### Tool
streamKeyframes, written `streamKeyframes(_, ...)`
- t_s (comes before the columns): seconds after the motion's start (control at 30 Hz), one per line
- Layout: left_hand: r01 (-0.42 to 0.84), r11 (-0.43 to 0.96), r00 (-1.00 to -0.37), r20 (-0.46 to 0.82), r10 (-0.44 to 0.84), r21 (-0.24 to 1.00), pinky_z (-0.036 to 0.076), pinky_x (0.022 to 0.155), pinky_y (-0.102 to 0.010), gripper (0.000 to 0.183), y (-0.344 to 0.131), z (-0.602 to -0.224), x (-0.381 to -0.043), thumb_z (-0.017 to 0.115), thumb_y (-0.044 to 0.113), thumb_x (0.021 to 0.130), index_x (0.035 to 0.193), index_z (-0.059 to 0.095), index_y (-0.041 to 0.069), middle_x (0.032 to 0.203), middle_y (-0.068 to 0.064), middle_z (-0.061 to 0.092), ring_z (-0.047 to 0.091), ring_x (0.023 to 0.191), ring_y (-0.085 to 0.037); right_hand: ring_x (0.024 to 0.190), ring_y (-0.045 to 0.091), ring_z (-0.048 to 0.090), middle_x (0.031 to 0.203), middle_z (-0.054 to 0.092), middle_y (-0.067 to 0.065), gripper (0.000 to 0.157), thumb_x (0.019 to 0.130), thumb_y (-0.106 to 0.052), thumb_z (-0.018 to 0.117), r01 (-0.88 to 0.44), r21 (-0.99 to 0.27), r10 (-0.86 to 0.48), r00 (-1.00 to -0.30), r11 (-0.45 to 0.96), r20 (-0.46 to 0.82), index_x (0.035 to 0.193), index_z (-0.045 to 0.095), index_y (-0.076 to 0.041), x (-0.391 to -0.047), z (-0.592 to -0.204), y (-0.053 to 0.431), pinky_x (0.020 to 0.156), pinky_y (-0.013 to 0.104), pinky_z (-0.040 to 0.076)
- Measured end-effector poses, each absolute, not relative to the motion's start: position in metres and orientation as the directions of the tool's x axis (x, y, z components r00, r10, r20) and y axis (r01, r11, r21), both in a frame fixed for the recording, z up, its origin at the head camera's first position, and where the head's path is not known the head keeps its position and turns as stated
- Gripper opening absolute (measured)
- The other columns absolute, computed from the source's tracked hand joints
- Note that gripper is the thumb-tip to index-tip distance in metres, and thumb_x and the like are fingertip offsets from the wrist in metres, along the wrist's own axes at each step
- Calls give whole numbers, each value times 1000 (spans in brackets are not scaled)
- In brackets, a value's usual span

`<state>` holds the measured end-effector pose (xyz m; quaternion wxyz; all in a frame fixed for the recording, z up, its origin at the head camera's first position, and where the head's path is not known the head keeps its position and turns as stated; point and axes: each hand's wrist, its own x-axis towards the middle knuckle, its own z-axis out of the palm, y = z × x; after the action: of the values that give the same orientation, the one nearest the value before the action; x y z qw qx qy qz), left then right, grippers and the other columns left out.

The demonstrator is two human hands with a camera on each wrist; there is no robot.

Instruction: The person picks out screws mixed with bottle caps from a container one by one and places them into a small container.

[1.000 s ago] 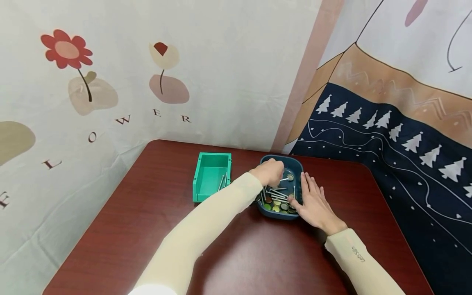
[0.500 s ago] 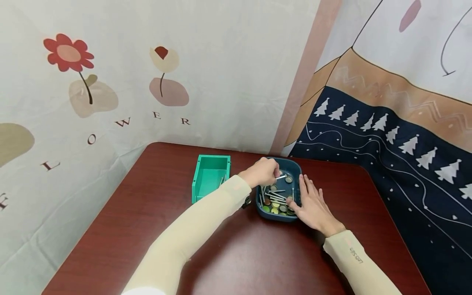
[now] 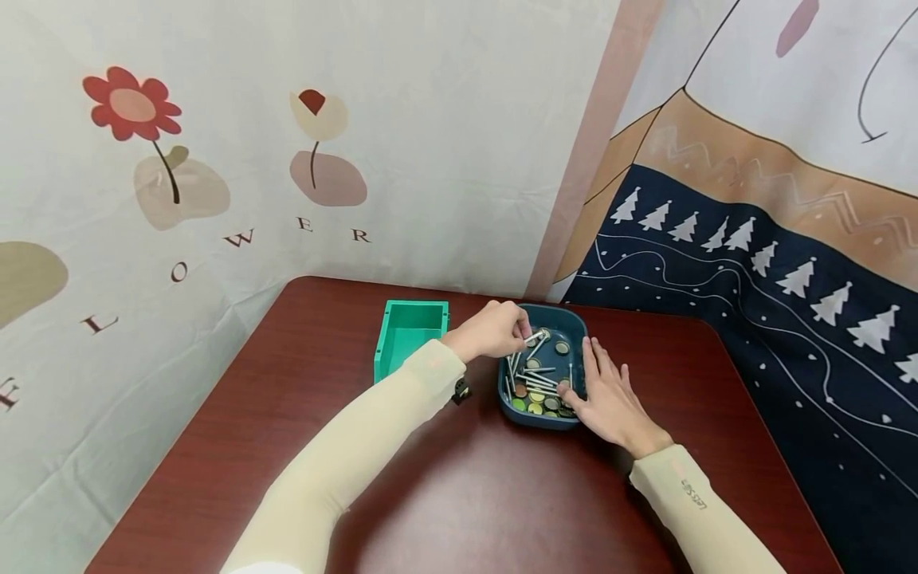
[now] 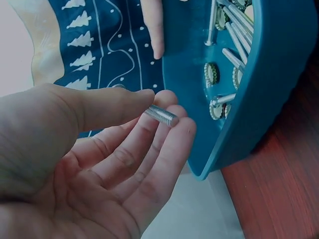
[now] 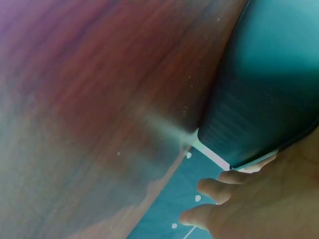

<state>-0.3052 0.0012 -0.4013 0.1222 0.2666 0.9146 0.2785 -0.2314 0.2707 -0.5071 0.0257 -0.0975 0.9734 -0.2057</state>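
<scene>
My left hand (image 3: pixel 491 330) pinches a silver bolt (image 4: pixel 162 116) between thumb and fingers, over the left side of a dark blue tray (image 3: pixel 534 421). In the left wrist view, the bolt's threaded end sticks out past the fingertips. Inside the tray lie several bolts (image 3: pixel 539 383) and several bottle caps (image 3: pixel 535 397), some green or yellow. My right hand (image 3: pixel 613 402) rests against the tray's right side, fingers stretched along the rim and thumb over the edge. Left of the tray stands a green bin (image 3: pixel 409 339), partly hidden behind my left forearm.
The red-brown wooden table (image 3: pixel 502 510) carries both containers near its back edge. Behind it hangs a pale cloth (image 3: pixel 459 159) with flower prints. A navy cloth with white trees (image 3: pixel 717 271) hangs at the right.
My left hand has moved left from the middle of the tray towards its left rim, carrying the bolt. My right hand stays at the tray's right side.
</scene>
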Motion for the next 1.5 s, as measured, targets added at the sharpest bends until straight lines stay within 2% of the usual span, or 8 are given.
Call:
streamKeyframes(0.33,324,675,-856,-99,508,662,70,85,-32,18,-39,-402,-305,86,12,107,122,81,3,101,-4,88,86,96,-23,177,58,21,195,8,28,105,117,-56,62,-195,-421,-213,-977,886,3,187,6,-2,-232,-507,270,136,91,8)
streamKeyframes(0.57,242,627,-869,-122,479,740,74,95,-47,22,-58,-403,-305,81,6,110,130,74,0,111,-15,88,86,88,-17,177,58,21,195,8,29,104,118,-53,64,-207,-415,-219,-976,886,18,187,6,-1,-230,-505,273,135,92,10)
streamKeyframes(0.67,203,621,-873,-147,465,757,73,98,-49,28,-65,-403,-304,80,3,110,136,71,0,117,-19,87,85,88,-16,177,58,22,195,8,29,104,118,-54,63,-209,-415,-221,-975,885,19,187,5,-1,-230,-506,273,135,92,10)
streamKeyframes(0.93,139,604,-875,-188,445,785,73,89,-37,40,-83,-408,-305,77,1,111,149,66,4,123,-23,86,86,91,-20,177,59,21,195,6,29,105,118,-56,62,-204,-434,-226,-974,877,2,187,4,-2,-226,-508,270,135,92,8)
streamKeyframes(1.1,132,589,-873,-189,450,797,74,95,-45,46,-90,-408,-303,75,-1,112,156,65,6,120,-22,87,87,91,-21,178,58,19,195,6,28,105,118,-56,62,-203,-427,-224,-975,881,2,187,4,-2,-225,-508,273,135,92,9)
streamKeyframes(1.2,144,597,-875,-180,449,790,73,96,-46,48,-93,-409,-303,74,-2,112,158,64,9,117,-20,87,87,92,-22,178,58,18,195,6,29,105,118,-56,62,-208,-425,-226,-974,881,9,187,3,-2,-226,-507,275,135,92,9)
streamKeyframes(1.33,151,609,-882,-173,439,779,73,92,-39,49,-99,-408,-304,72,-2,112,158,65,14,116,-18,86,88,96,-26,178,58,18,195,7,29,105,118,-55,62,-211,-429,-228,-974,878,13,187,4,-2,-227,-506,275,135,92,8)
streamKeyframes(1.5,122,590,-890,-175,421,798,74,92,-43,48,-106,-407,-304,73,-2,111,156,66,13,121,-23,83,88,91,-24,178,59,19,195,7,29,105,118,-56,62,-215,-423,-231,-973,881,12,187,4,-2,-228,-506,273,135,92,10)
